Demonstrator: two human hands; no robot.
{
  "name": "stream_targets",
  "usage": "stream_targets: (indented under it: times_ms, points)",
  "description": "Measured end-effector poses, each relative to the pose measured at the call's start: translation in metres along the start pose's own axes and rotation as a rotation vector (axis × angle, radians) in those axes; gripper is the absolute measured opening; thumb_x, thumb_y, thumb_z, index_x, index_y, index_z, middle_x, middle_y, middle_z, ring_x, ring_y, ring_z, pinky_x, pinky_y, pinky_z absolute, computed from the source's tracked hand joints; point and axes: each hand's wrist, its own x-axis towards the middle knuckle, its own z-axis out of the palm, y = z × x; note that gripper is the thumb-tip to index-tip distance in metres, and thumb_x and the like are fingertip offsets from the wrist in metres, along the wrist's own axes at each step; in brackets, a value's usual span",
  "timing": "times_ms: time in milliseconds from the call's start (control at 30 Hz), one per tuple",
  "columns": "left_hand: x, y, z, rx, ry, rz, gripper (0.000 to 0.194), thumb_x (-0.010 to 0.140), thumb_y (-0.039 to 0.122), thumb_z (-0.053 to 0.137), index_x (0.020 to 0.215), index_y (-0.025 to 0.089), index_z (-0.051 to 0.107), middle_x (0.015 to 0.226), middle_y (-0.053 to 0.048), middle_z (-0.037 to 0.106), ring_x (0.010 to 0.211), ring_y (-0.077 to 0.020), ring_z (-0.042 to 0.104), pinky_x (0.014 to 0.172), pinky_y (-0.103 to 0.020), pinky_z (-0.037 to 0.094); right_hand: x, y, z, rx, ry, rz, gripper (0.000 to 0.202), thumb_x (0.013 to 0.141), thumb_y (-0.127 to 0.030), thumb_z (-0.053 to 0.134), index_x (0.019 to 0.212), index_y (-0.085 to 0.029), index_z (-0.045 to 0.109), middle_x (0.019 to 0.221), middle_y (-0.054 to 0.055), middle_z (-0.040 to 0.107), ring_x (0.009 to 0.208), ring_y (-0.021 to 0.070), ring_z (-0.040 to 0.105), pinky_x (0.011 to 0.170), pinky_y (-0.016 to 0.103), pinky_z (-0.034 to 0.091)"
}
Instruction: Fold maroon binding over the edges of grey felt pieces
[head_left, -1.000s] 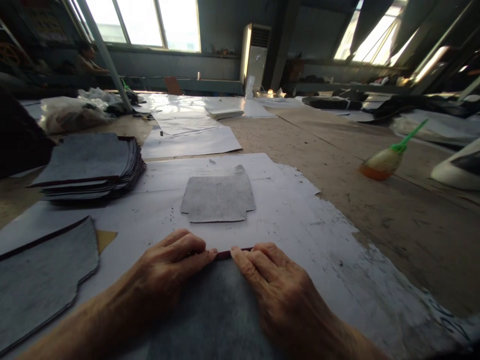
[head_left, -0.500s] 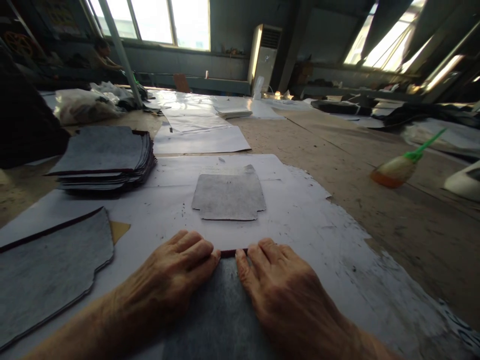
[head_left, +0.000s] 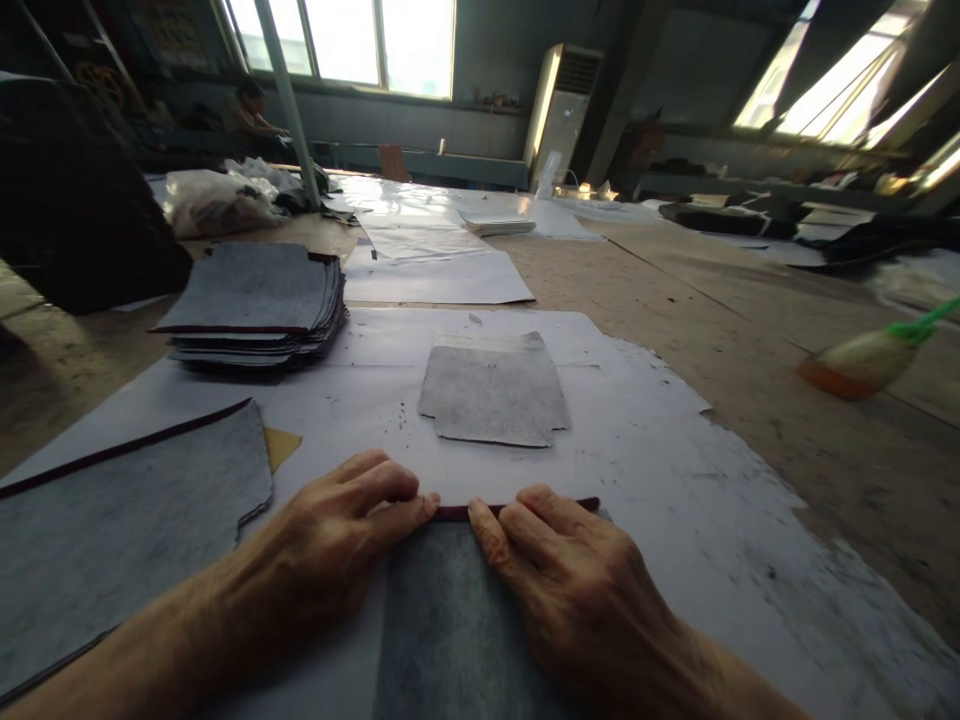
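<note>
A grey sheet-material panel [head_left: 442, 610] with a folded dark red edge [head_left: 452, 514] lies in front of me, its lower part running out of view. My left hand [head_left: 337, 535] is closed, fingers curled and thumb at the left end of the visible fold. My right hand [head_left: 574, 560] is closed on the same edge, thumb and bent fingers pressing along it. The red strip shows between the hands and past the right fingers. Just beyond lies a smaller grey notched piece [head_left: 495, 390], apart from both hands. Another red-edged grey panel [head_left: 150, 510] lies left.
A stack of grey panels [head_left: 247, 290] stands at the back left. White paper [head_left: 675, 520] covers the table under the work. To the right is a bottle with amber contents and a green spout [head_left: 862, 362]. A person [head_left: 253, 112] sits far back left.
The view has swung left, so things appear farther right. My right hand sits lower relative to the edge, with more red strip showing beyond its fingers. My left hand has shifted slightly left along it.
</note>
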Motion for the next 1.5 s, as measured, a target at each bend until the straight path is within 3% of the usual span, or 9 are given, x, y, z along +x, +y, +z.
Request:
stream_targets:
  times_ms: [200, 400, 500, 567, 667, 833, 1000, 1333, 1500]
  points:
    - [0.003, 0.009, 0.003, 0.152, 0.049, 0.079, 0.019, 0.087, 0.003, 0.041, 0.101, 0.008, 0.053, 0.079, -0.007, 0.054, 0.072, -0.0156, 0.047, 0.063, -0.031, 0.044, 0.0, -0.005, -0.002, -0.071, -0.049, -0.02, 0.031, 0.084, -0.004, 0.038, 0.108, -0.003, 0.057, 0.083, 0.009, 0.06, 0.073, 0.0191, 0.05, 0.064, 0.033, 0.048]
    - [0.006, 0.011, 0.007, 0.168, -0.012, 0.079, 0.019, 0.087, 0.004, 0.037, 0.086, 0.006, 0.056, 0.071, -0.006, 0.05, 0.066, -0.0161, 0.041, 0.06, -0.033, 0.037, 0.01, -0.013, -0.002, -0.193, -0.177, -0.099, 0.033, 0.078, 0.002, 0.031, 0.092, -0.003, 0.061, 0.082, 0.013, 0.057, 0.073, 0.0221, 0.049, 0.061, 0.036, 0.044]
    - [0.006, 0.009, 0.004, 0.125, -0.041, 0.042, 0.027, 0.087, 0.005, 0.031, 0.075, 0.01, 0.054, 0.07, -0.006, 0.048, 0.065, -0.0163, 0.042, 0.059, -0.033, 0.035, 0.016, -0.009, 0.002, -0.04, -0.206, -0.187, 0.029, 0.08, 0.0, 0.032, 0.086, -0.006, 0.06, 0.08, 0.01, 0.054, 0.073, 0.02, 0.046, 0.064, 0.035, 0.044]
    - [0.004, 0.008, -0.002, 0.086, -0.03, 0.003, 0.024, 0.084, 0.004, 0.033, 0.082, 0.011, 0.056, 0.076, -0.006, 0.051, 0.068, -0.0163, 0.045, 0.062, -0.033, 0.037, 0.018, -0.004, 0.005, 0.072, -0.198, -0.213, 0.027, 0.081, 0.0, 0.033, 0.084, -0.007, 0.059, 0.08, 0.01, 0.053, 0.074, 0.0189, 0.045, 0.067, 0.033, 0.044]
    - [-0.001, 0.013, -0.009, 0.08, 0.041, -0.068, 0.031, 0.077, 0.002, 0.037, 0.097, 0.016, 0.057, 0.089, -0.006, 0.055, 0.076, -0.0163, 0.05, 0.069, -0.035, 0.04, 0.017, 0.004, 0.01, 0.198, -0.156, -0.167, 0.026, 0.08, 0.002, 0.034, 0.088, -0.007, 0.057, 0.082, 0.009, 0.052, 0.077, 0.0181, 0.044, 0.069, 0.032, 0.044]
    - [-0.015, 0.036, -0.003, 0.123, 0.166, -0.071, 0.026, 0.084, 0.007, 0.034, 0.084, 0.013, 0.059, 0.08, -0.007, 0.06, 0.069, -0.0152, 0.053, 0.06, -0.029, 0.046, 0.016, 0.009, 0.014, 0.34, -0.08, -0.132, 0.032, 0.078, 0.001, 0.035, 0.102, -0.005, 0.056, 0.083, 0.01, 0.052, 0.075, 0.018, 0.043, 0.065, 0.033, 0.045]
    - [-0.018, 0.051, -0.002, 0.149, 0.008, -0.172, 0.026, 0.088, 0.008, 0.034, 0.084, 0.012, 0.06, 0.081, -0.008, 0.061, 0.074, -0.0171, 0.054, 0.064, -0.032, 0.05, 0.022, 0.01, 0.012, 0.313, -0.127, -0.105, 0.039, 0.082, -0.005, 0.034, 0.116, -0.01, 0.051, 0.086, 0.009, 0.053, 0.078, 0.0179, 0.046, 0.069, 0.035, 0.048]
    - [-0.021, 0.052, -0.006, 0.125, -0.039, -0.185, 0.032, 0.088, 0.006, 0.028, 0.089, 0.011, 0.06, 0.087, -0.008, 0.061, 0.074, -0.0179, 0.053, 0.066, -0.032, 0.047, 0.027, 0.009, 0.01, 0.211, -0.231, -0.141, 0.046, 0.081, -0.006, 0.035, 0.126, -0.011, 0.043, 0.089, 0.01, 0.05, 0.08, 0.0198, 0.044, 0.067, 0.036, 0.049]
    - [-0.022, 0.05, -0.005, 0.14, -0.037, -0.185, 0.033, 0.089, 0.007, 0.027, 0.082, 0.011, 0.059, 0.081, -0.007, 0.06, 0.073, -0.0167, 0.052, 0.067, -0.031, 0.047, 0.026, 0.006, 0.007, 0.124, -0.339, -0.124, 0.052, 0.077, -0.005, 0.037, 0.129, -0.013, 0.039, 0.096, 0.011, 0.049, 0.087, 0.0236, 0.043, 0.067, 0.038, 0.05]
